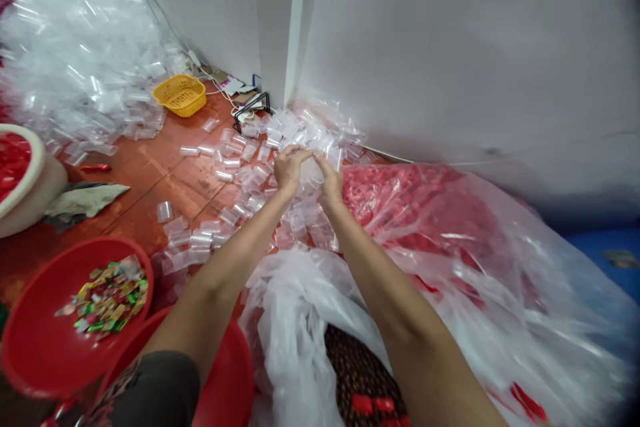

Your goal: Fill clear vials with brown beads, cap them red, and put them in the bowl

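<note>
Both my arms reach forward over a heap of small clear plastic tubes (260, 160) scattered on the reddish floor by the wall. My left hand (290, 167) has its fingers curled down onto the tubes, gathering some. My right hand (330, 183) sits right beside it, fingers also bent into the pile. What each hand grips is hard to separate from the clear heap. A big clear bag of red caps (425, 207) lies just to the right of my hands.
A red basin (30, 340) with colourful wrapped sweets sits at lower left, another red basin (230, 380) below my left arm. A yellow basket (181, 95) stands by the wall. A large heap of clear plastic (75, 47) fills the upper left. A white bag (300, 320) lies under my arms.
</note>
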Available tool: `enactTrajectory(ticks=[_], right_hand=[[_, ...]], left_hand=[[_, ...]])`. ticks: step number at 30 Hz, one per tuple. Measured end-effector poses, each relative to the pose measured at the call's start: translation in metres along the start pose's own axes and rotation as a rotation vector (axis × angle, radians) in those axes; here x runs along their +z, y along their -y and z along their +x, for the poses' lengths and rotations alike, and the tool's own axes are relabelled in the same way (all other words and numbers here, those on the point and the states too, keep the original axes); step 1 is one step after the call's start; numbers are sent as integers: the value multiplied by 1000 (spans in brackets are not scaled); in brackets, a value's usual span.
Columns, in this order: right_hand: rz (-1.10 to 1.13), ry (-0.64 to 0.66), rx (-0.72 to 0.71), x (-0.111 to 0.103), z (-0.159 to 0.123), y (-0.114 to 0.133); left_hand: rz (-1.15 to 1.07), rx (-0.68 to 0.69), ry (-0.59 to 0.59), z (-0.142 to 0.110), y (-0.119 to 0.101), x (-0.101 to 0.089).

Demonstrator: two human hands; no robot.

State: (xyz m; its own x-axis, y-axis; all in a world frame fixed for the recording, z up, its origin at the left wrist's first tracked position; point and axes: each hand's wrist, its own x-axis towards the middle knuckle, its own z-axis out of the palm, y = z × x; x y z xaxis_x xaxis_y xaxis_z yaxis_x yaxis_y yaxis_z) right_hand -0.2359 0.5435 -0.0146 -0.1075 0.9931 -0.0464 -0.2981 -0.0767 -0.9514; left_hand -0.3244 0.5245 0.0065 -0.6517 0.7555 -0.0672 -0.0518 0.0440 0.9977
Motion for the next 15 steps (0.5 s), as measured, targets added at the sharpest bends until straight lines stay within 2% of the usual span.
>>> enactTrajectory(ticks=[2, 4, 6, 9, 10, 12, 15], right_hand=[[8, 1, -23, 4, -24, 22], [-5, 43, -83, 2, -57, 50], [-84, 117, -139, -7, -103, 84], [-252, 105, -195, -34, -190, 134], [-323, 97, -198, -46, -222, 146], [-416, 45, -157, -73, -286, 157], [-459, -107, -52, -119, -369, 135]], left_hand=[[-49, 43, 27, -19, -23, -6], [-102, 84, 58, -50, -47, -16], [-145, 134, 74, -96, -71, -31], [-155, 245, 128, -188, -99, -60], [-151, 264, 146, -222, -104, -70], [-106, 183, 210, -287, -102, -86], [-46, -57, 333, -359, -72, -96]])
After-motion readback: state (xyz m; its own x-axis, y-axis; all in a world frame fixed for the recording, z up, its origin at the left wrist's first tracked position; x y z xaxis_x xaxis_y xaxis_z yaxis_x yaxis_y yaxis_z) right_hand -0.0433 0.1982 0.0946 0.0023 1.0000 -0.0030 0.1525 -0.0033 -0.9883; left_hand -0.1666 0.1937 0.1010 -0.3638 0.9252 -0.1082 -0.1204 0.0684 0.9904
